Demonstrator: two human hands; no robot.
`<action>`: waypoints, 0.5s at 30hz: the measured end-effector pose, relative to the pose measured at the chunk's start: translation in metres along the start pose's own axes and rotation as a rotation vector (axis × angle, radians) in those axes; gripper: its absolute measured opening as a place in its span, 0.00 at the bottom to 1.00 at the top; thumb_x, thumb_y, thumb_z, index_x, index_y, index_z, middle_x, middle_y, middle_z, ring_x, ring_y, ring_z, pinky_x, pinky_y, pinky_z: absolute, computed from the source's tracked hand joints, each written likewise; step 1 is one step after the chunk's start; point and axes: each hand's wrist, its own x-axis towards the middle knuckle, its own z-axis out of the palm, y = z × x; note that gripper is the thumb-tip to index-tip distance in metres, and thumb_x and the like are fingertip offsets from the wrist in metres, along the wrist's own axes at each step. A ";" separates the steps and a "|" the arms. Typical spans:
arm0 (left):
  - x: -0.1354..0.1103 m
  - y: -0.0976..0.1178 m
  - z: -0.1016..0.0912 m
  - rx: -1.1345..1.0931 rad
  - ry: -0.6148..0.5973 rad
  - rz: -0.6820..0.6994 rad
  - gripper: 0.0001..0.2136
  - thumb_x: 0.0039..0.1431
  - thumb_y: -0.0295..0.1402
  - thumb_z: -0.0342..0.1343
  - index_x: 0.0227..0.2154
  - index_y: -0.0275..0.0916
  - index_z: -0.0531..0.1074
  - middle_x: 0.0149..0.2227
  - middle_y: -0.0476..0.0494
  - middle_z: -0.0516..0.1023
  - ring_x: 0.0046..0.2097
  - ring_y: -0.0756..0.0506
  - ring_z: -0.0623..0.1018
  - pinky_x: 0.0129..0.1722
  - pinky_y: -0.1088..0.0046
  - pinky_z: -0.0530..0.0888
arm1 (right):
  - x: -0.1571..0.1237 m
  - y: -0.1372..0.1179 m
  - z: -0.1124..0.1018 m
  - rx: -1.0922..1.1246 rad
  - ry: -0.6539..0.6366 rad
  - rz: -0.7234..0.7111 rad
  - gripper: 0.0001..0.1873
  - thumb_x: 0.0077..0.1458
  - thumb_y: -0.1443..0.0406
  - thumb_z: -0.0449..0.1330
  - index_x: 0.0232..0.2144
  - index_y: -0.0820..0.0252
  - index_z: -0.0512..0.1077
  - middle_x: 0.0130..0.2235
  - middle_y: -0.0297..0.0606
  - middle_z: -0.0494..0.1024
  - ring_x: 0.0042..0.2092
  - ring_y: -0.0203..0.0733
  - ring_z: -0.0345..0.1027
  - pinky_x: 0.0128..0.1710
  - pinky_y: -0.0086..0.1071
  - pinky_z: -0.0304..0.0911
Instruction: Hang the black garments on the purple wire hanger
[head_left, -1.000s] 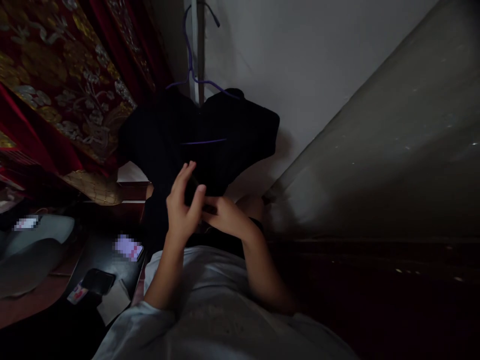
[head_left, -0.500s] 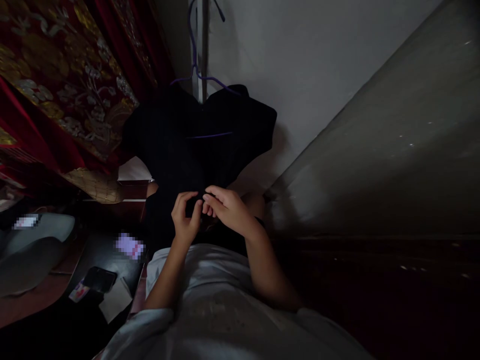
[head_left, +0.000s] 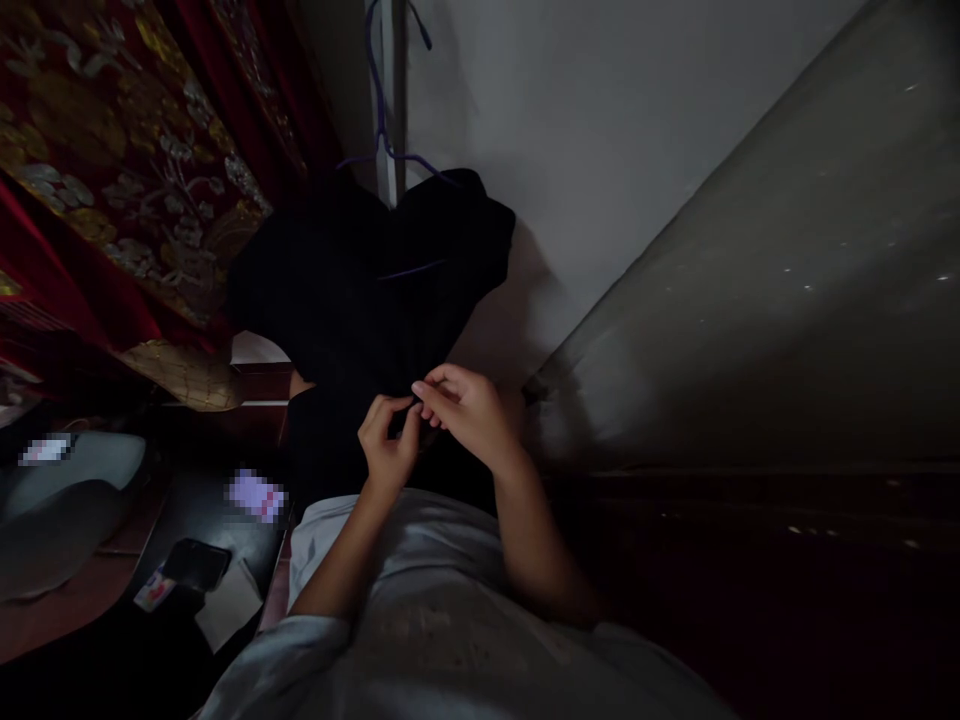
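A dark black garment point(head_left: 322, 270) hangs in front of me on a purple hanger point(head_left: 382, 130), its lower part drawn toward my lap. My left hand point(head_left: 390, 445) is closed, thumb and index fingertips pinched at the cloth. Beside it, nearly touching, my right hand point(head_left: 469, 410) also pinches the garment, thumb on top and the other fingers curled below. The cloth bunches into folds that run to my fingertips. Darkness hides whether anything small is between them.
A red curtain point(head_left: 112, 130) with gold and silver patterns hangs at left. On a dark surface lie a lit phone point(head_left: 256, 495), a black phone-like object point(head_left: 196, 565) and a pale paper-like piece point(head_left: 229, 605). A grey wall point(head_left: 600, 130) rises at right.
My left hand has moved right, bringing its fingertips close to the right hand's. The garment's right side has drawn inward, with folds pulled tighter toward my hands.
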 end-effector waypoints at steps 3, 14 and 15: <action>-0.003 -0.001 0.003 -0.019 -0.029 -0.008 0.02 0.65 0.28 0.62 0.36 0.36 0.77 0.32 0.47 0.75 0.34 0.50 0.75 0.34 0.75 0.70 | 0.000 -0.001 -0.006 0.025 -0.039 0.020 0.19 0.58 0.50 0.63 0.32 0.60 0.69 0.23 0.31 0.72 0.24 0.32 0.66 0.23 0.24 0.61; -0.004 -0.002 0.004 -0.039 -0.063 -0.036 0.03 0.66 0.29 0.61 0.35 0.36 0.76 0.31 0.47 0.74 0.34 0.49 0.74 0.34 0.75 0.70 | 0.000 0.003 -0.009 0.008 -0.091 0.097 0.17 0.59 0.52 0.60 0.34 0.60 0.67 0.22 0.30 0.71 0.23 0.31 0.64 0.22 0.24 0.59; -0.005 -0.002 0.005 -0.043 -0.070 -0.035 0.03 0.66 0.29 0.61 0.35 0.36 0.76 0.31 0.47 0.74 0.34 0.49 0.74 0.34 0.75 0.70 | 0.000 0.003 -0.010 -0.009 -0.093 0.095 0.16 0.60 0.53 0.59 0.33 0.60 0.67 0.22 0.29 0.71 0.23 0.31 0.64 0.23 0.25 0.59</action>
